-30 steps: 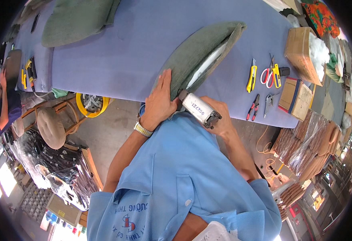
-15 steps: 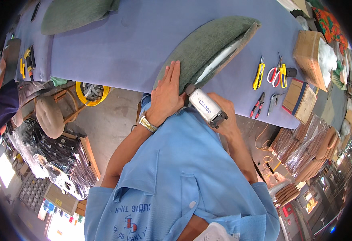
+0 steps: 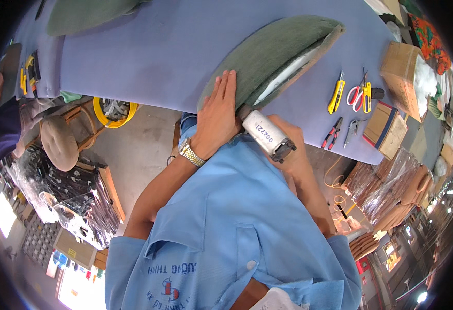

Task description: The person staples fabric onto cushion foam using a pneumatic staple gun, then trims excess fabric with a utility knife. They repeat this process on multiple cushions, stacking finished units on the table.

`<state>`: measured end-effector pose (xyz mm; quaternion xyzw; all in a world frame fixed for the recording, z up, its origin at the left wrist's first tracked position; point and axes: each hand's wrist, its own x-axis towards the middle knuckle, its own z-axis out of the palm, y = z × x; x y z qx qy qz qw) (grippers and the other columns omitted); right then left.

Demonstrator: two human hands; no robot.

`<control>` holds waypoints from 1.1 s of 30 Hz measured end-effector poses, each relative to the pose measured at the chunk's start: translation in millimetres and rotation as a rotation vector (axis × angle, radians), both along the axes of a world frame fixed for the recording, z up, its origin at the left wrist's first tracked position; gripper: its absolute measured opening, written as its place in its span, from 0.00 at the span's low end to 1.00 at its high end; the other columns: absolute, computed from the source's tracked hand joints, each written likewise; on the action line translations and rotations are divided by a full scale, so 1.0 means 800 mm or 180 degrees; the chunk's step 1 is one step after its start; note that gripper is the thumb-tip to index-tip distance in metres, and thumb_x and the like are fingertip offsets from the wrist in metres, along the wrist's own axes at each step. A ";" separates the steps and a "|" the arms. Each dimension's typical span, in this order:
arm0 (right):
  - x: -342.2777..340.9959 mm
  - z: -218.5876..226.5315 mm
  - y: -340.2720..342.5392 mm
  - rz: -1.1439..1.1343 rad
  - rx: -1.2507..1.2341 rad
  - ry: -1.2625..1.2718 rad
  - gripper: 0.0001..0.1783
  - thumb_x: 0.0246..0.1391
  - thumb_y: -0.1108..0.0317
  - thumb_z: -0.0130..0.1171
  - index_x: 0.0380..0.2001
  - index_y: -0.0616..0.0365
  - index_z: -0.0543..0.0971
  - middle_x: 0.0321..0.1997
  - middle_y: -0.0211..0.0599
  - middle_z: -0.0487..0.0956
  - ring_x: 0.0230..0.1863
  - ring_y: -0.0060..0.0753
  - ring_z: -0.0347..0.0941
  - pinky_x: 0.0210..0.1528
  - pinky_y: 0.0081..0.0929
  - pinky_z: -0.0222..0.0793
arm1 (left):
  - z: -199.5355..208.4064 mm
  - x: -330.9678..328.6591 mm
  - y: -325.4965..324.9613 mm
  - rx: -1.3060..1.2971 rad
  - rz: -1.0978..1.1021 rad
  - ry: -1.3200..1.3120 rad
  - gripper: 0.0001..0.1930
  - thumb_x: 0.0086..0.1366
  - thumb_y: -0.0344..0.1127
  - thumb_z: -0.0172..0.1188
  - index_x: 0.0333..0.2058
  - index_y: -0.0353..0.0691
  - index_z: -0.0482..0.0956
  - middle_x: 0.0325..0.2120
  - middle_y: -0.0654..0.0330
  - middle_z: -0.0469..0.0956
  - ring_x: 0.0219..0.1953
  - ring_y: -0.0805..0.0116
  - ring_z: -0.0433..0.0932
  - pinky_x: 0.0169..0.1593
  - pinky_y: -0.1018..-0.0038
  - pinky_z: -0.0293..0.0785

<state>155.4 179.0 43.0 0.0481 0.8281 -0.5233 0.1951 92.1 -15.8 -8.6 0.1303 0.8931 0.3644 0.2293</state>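
Note:
A green upholstered seat piece [image 3: 270, 54] with a curved outer edge lies on the near part of the table. Its right side gapes, showing white padding [image 3: 288, 73] beneath the fabric. My left hand [image 3: 217, 111] lies flat on the cover at the near end, fingers stretched out together. In my right hand [image 3: 291, 142] is a silver pneumatic staple gun [image 3: 262, 132], its nose against the near corner of the piece, close to my left thumb. The gun's body hides most of my right fingers and the spot where the nose touches.
Right of the piece lie a yellow cutter [image 3: 336, 95], scissors [image 3: 355, 97], pliers [image 3: 332, 133] and a wooden block [image 3: 384, 126]. Beyond stands a cardboard box [image 3: 399, 72] with white stuffing. Another green piece [image 3: 87, 15] rests far left. A yellow-rimmed bucket [image 3: 113, 112] stands below the table's left edge.
The view has shifted slightly. My left hand stays flat on the green piece, and the staple gun's nose remains at the same corner.

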 end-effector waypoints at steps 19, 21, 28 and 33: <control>0.000 -0.012 -0.020 -0.0039 0.0234 0.0755 0.22 0.42 0.69 0.72 0.44 0.60 0.82 0.37 0.46 0.84 0.37 0.51 0.82 0.41 0.35 0.76 | 0.005 0.031 -0.033 0.0246 0.0284 0.0152 0.48 0.59 0.27 0.65 0.76 0.40 0.49 0.74 0.41 0.55 0.75 0.42 0.55 0.74 0.57 0.61; 0.002 -0.012 -0.020 -0.0096 0.0223 0.0801 0.23 0.42 0.68 0.72 0.45 0.61 0.82 0.37 0.46 0.84 0.37 0.51 0.82 0.41 0.35 0.76 | 0.002 0.033 -0.031 0.0236 0.0248 0.0326 0.47 0.59 0.23 0.63 0.75 0.40 0.51 0.75 0.44 0.56 0.75 0.44 0.57 0.73 0.58 0.63; 0.013 -0.014 -0.026 -0.0036 0.0080 0.0746 0.21 0.44 0.69 0.71 0.44 0.59 0.82 0.36 0.44 0.84 0.35 0.46 0.83 0.39 0.33 0.76 | -0.001 0.035 -0.039 0.0204 0.0153 0.0610 0.44 0.60 0.21 0.61 0.74 0.36 0.54 0.74 0.44 0.56 0.76 0.46 0.56 0.75 0.55 0.58; 0.008 -0.005 -0.034 -0.0083 0.0146 0.0351 0.22 0.44 0.65 0.73 0.45 0.58 0.82 0.38 0.47 0.84 0.38 0.52 0.83 0.43 0.36 0.77 | -0.008 0.033 -0.041 0.0263 0.0038 0.0824 0.39 0.63 0.26 0.61 0.73 0.34 0.58 0.72 0.42 0.60 0.75 0.44 0.58 0.74 0.54 0.59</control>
